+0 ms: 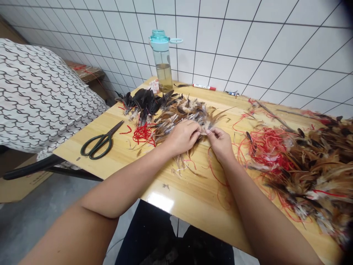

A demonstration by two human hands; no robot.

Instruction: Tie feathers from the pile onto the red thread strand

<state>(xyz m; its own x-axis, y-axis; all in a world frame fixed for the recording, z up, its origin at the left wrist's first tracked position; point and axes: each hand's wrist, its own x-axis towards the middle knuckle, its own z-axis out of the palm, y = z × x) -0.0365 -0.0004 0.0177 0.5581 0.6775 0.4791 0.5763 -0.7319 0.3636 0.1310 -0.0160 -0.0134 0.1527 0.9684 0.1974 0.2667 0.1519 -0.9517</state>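
My left hand (186, 136) and my right hand (220, 143) meet over the middle of the table, fingertips almost touching. Both are closed in a pinch on what looks like a feather, its thin pale stem between them; the fingers partly hide it. Just behind lies a heap of brown and white feathers (190, 110). To its left are bunches of black feathers (146, 103), with a small pile of red string (143, 134) in front. A loose red strand (213, 167) runs beside my right wrist.
Black-handled scissors (102, 141) lie at the table's left side. A bottle with a turquoise lid (162, 60) stands near the tiled wall, left of a red-capped marker (204, 87). Tangled red string (271, 147) and a large brown feather pile (325, 158) cover the right.
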